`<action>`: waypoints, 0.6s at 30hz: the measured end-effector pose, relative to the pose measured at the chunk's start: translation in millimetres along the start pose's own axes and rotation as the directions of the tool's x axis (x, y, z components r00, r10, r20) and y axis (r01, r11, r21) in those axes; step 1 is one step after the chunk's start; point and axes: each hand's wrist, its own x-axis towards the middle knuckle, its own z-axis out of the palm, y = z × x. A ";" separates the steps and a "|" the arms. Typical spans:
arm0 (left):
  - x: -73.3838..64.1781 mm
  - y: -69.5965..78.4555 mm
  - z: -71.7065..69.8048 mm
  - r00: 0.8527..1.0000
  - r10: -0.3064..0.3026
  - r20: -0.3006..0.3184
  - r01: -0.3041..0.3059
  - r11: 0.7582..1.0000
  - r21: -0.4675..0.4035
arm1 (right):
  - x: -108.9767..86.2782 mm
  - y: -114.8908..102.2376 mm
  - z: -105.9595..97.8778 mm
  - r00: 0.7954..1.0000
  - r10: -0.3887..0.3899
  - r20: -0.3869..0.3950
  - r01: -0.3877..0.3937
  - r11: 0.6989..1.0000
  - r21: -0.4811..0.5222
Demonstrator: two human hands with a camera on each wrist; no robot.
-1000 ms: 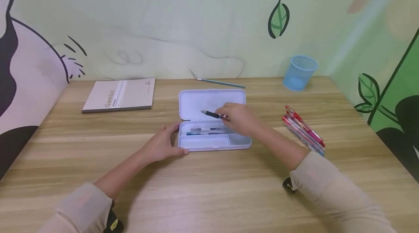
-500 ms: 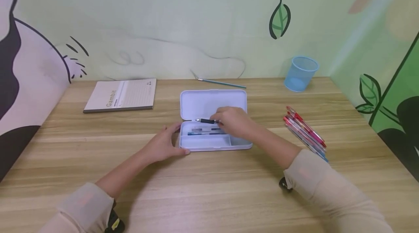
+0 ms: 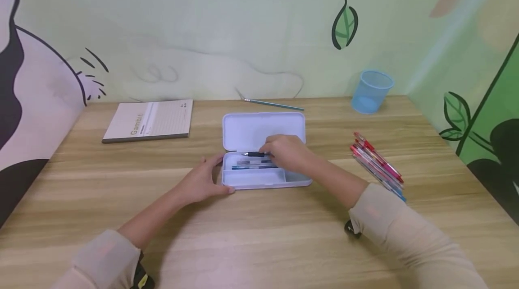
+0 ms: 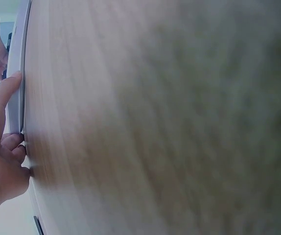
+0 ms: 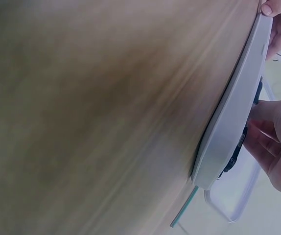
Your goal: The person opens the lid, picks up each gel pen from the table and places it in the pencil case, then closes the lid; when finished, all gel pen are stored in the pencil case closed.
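Note:
A white pencil case (image 3: 253, 179) lies on the table with its lid folded back. My left hand (image 3: 199, 180) holds the case's left end, thumb on the front corner and fingers round the side; the left wrist view shows this thumb (image 4: 9, 88) along the edge. Over the long rear compartment, my right hand (image 3: 289, 153) pinches a black pen (image 3: 254, 154), its tip pointing left. In the right wrist view the pen (image 5: 236, 152) shows on both sides of the fingers, at the case's rim. Several slim pens (image 3: 253, 167) lie in that compartment below it, partly hidden by the hand.
Right of the case lies a bundle of red, pink and blue pens (image 3: 377, 162). A blue mesh cup (image 3: 372, 92) stands at the back right. A teal pencil (image 3: 275, 104) lies behind the lid near the wall, and a notebook (image 3: 150, 120) at the back left.
My right hand has lowered the black pen from over the lid and hinge to the rear compartment, and the pen has levelled out. My left hand has stayed on the case.

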 end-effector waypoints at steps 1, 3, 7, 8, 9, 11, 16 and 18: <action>-0.6 -0.1 0.0 1.000 -0.003 -0.001 0.003 1.000 -0.001 | 0.1 0.0 0.3 1.000 -0.002 0.004 0.002 1.000 -0.003; -1.5 -0.2 -0.4 1.000 -0.006 0.001 0.006 1.000 -0.006 | 0.8 0.1 1.1 1.000 -0.005 0.006 0.005 1.000 -0.012; -2.3 -0.2 -0.8 1.000 -0.028 0.000 0.028 1.000 -0.013 | 1.8 1.3 2.4 1.000 -0.011 -0.005 0.011 1.000 -0.022; -2.1 -0.5 -0.9 1.000 -0.024 -0.002 0.024 1.000 -0.010 | 2.2 1.6 2.6 1.000 -0.013 -0.007 0.012 1.000 -0.022; -2.0 -0.6 -1.0 1.000 -0.024 -0.003 0.024 1.000 -0.009 | 2.6 1.9 2.9 1.000 -0.014 -0.009 0.013 1.000 -0.024; -1.6 -1.0 -1.0 1.000 -0.021 -0.005 0.021 1.000 -0.008 | 3.3 2.3 3.4 1.000 -0.012 -0.008 0.012 1.000 -0.024; -0.8 -1.4 0.0 1.000 -0.014 0.004 0.014 1.000 -0.014 | 3.9 2.4 5.5 1.000 -0.016 0.003 0.016 1.000 -0.022; -0.5 -1.2 0.2 1.000 -0.008 0.004 0.008 1.000 -0.013 | 4.2 1.9 6.2 1.000 -0.024 -0.001 0.024 0.999 -0.024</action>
